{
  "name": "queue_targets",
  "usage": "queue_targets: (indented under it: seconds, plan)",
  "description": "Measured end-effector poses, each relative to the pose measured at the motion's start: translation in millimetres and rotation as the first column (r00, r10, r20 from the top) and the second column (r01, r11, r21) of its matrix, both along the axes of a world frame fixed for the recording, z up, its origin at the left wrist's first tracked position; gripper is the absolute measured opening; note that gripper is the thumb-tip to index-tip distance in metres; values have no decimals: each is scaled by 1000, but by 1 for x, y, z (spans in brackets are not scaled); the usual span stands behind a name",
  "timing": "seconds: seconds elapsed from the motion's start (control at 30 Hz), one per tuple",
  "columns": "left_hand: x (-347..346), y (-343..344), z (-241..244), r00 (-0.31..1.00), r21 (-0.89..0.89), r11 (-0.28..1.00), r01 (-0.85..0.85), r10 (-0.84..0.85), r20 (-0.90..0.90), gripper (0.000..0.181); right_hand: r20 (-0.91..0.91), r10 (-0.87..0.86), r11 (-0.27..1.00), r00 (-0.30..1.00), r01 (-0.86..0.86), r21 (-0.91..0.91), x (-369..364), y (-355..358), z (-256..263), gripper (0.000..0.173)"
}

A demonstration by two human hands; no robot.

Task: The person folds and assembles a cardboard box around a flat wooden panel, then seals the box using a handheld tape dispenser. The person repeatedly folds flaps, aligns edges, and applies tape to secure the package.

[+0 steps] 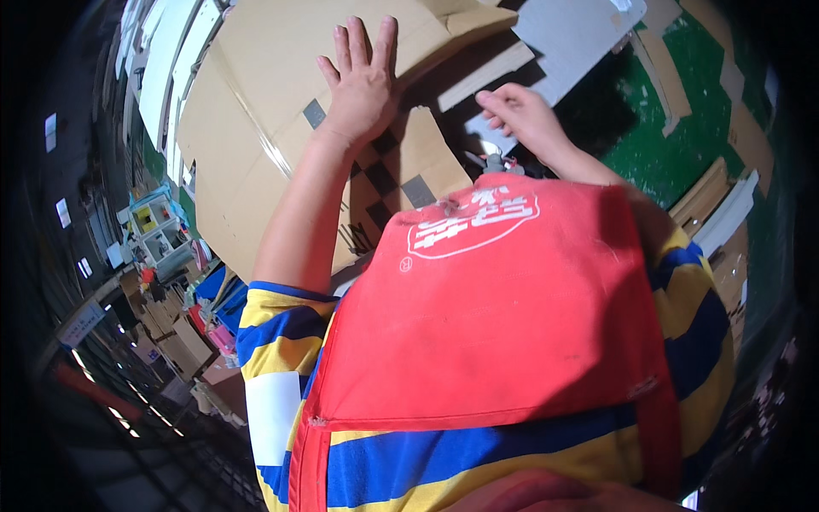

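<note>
My left hand (363, 96) lies palm down with its fingers spread on a large brown cardboard piece (256, 83), which bears dark printed squares and a strip of clear tape. To the right, my right hand (528, 121) is raised with its fingers curled in and the thumb against them; nothing shows in it. Between the hands are a smaller cardboard flap (429, 150) and a pale strip (486, 75). A grey object (494, 163), partly hidden, sits just beyond the edge of my red apron (486, 307), below the right hand.
A grey-white panel (569, 38) lies beyond the right hand on the green floor (678, 153). Cardboard strips (700, 192) are at the right. Long white panels (167, 70) stand at the upper left; a white shelf unit (160, 233) and cardboard boxes (182, 345) are at the left.
</note>
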State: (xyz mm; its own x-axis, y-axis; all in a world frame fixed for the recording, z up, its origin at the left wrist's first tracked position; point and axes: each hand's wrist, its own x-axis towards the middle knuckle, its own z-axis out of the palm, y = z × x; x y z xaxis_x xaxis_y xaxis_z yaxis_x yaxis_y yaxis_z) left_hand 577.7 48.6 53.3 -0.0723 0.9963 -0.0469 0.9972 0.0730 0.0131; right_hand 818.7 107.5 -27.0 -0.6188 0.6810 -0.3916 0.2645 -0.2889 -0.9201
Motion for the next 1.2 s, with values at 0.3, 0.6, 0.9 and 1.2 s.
queue_targets:
  seconds: [0.3, 0.6, 0.9, 1.2]
  plan:
    - [6, 6, 9, 999, -40, 999, 29, -28, 33, 82, -201, -347, 847, 916, 215, -486, -80, -2, -1, 51]
    - [7, 6, 28, 970, -172, 984, 43, 0, 243, 86, -167, -23, 832, 986, -74, -550, -70, 38, 45, 37]
    - [-5, 7, 30, 953, -206, 974, 94, -28, 302, 92, -176, -153, 841, 972, 34, -540, -77, 31, 57, 36]
    - [28, 4, 13, 995, -29, 994, -102, 103, 12, 103, -283, -25, 855, 959, -127, -503, -57, 35, 58, 37]
